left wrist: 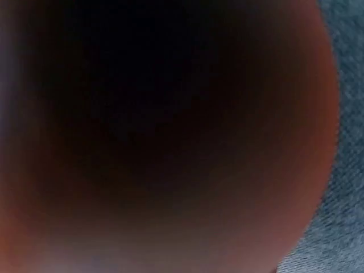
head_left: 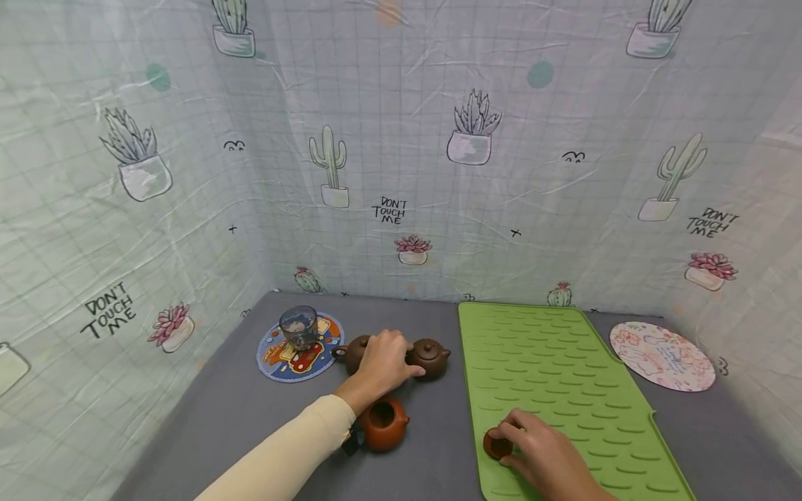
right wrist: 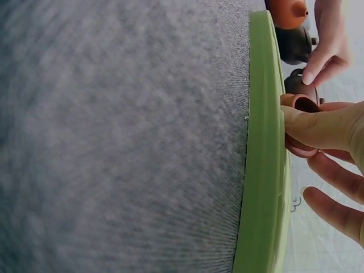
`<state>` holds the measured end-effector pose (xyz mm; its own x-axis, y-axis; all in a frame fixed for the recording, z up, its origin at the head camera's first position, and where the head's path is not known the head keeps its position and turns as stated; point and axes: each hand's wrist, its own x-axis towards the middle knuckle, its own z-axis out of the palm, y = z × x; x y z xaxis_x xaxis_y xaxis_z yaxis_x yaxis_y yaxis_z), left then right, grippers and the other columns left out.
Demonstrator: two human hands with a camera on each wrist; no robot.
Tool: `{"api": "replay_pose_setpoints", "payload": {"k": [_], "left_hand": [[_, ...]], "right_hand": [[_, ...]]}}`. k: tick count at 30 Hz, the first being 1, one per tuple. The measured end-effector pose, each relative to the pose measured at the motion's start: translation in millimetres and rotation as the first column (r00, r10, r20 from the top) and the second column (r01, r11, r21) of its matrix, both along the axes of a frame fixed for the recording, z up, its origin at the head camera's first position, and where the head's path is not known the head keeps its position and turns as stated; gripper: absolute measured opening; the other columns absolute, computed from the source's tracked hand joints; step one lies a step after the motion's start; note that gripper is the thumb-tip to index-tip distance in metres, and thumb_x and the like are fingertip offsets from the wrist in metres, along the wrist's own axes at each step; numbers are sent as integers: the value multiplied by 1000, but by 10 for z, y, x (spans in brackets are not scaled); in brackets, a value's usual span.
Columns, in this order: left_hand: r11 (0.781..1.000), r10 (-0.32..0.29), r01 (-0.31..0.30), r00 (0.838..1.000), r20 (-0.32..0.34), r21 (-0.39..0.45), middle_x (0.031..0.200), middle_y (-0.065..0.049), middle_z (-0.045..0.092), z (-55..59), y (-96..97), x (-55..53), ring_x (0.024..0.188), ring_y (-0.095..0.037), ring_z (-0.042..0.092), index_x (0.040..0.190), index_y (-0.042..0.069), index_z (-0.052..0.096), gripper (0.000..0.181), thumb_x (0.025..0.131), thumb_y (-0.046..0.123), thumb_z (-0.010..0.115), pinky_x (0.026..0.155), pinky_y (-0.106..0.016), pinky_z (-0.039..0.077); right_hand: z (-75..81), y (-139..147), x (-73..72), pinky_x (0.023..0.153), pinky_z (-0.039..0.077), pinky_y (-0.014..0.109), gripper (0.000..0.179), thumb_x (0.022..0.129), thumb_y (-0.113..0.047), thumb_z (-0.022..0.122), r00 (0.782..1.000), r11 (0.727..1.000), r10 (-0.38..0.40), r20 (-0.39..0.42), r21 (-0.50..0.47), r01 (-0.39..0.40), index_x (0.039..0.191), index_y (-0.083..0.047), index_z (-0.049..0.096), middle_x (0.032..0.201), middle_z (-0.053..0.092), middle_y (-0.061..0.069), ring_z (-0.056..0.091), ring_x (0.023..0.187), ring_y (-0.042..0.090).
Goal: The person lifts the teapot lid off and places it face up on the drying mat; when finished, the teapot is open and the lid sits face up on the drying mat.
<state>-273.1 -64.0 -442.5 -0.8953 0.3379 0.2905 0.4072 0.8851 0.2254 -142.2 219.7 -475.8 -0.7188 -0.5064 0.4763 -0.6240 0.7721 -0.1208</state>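
Pinches a small cup-shaped terracotta piece (head_left: 491,451) between thumb and fingers of the right hand (head_left: 546,449), with the grip closed down to the width of that piece and the hollow side facing up, on the near part of the green ribbed mat (head_left: 532,362), just inside the left edge. Has the left hand (head_left: 381,363) at the handle side of a lidded dark brown teapot (head_left: 431,360), with thumb on the near side and fingers on the far side; cannot tell how tightly closed, or whether holding the handle. Cannot make out the dark, blurred round shape filling most of the left wrist view. Behind the left hand, partly hidden, a second dark brown teapot (head_left: 352,356), with handle to the left. Just beside the cream sleeve (head_left: 313,435), a lidless orange-brown teapot (head_left: 391,440), open at the top, with spout to the right. At the far left of the gray desk (head_left: 219,424), a clear glass (head_left: 299,330) upright on a round blue illustrated placemat (head_left: 276,365). Right of the green mat, a pale pink floral placemat (head_left: 664,358). Behind, a cactus-printed cloth (head_left: 401,104).
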Motion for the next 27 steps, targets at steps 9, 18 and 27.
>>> {"api": "replay_pose_setpoints", "payload": {"k": [9,18,27], "left_hand": [[1000,0,0,1000,-25,17,93,-4,76,-19,-20,-2,85,-25,66,101,13,84,44,74,47,89,80,-44,54],[999,20,-20,1000,-10,45,98,-2,77,-46,-32,-5,88,-24,65,104,14,84,46,72,47,90,78,-40,48],[998,21,-22,1000,8,61,99,-2,77,-61,-31,-18,88,-24,65,104,15,83,46,72,47,90,77,-39,46]], "right_hand": [[-3,-33,1,58,46,16,48,56,-15,97,999,1000,2,-33,-11,-3,93,-28,71,91,57,-16,56,75,-2],[45,-4,-11,63,50,20,46,66,-21,94,992,1000,-25,125,6,25,102,-32,68,99,57,-19,60,82,-1],[231,-13,-99,67,52,24,39,74,-35,89,972,999,-51,228,5,51,106,-32,68,104,59,-19,64,89,2]]}}
